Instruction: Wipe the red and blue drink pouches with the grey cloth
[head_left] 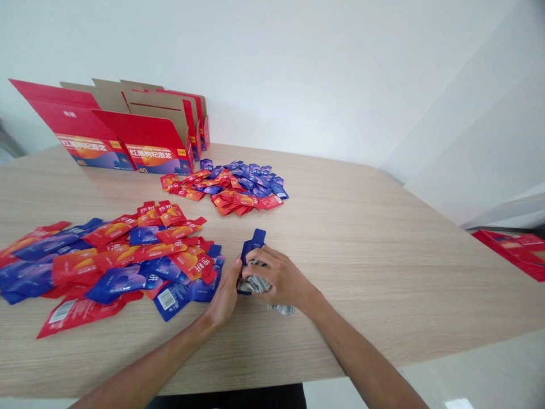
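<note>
A blue pouch [254, 241] stands up between my two hands, its narrow neck pointing away from me. My left hand [225, 295] grips it along its left edge, thumb against the side. In my right hand [281, 275] is a crumpled grey-and-white striped cloth [256, 276], pressed against the face of the pouch; a loose end hangs below the palm. Much of the pouch is covered by cloth and fingers. Just left of my left hand lies a large heap of red and blue pouches [123, 255].
Farther back on the wooden table [383, 255] lies a second pile of red and blue pouches [238, 184]. Several open red cartons [153, 153] stand at the back left by the wall. A red box [511, 250] is at the far right, beyond the table's edge.
</note>
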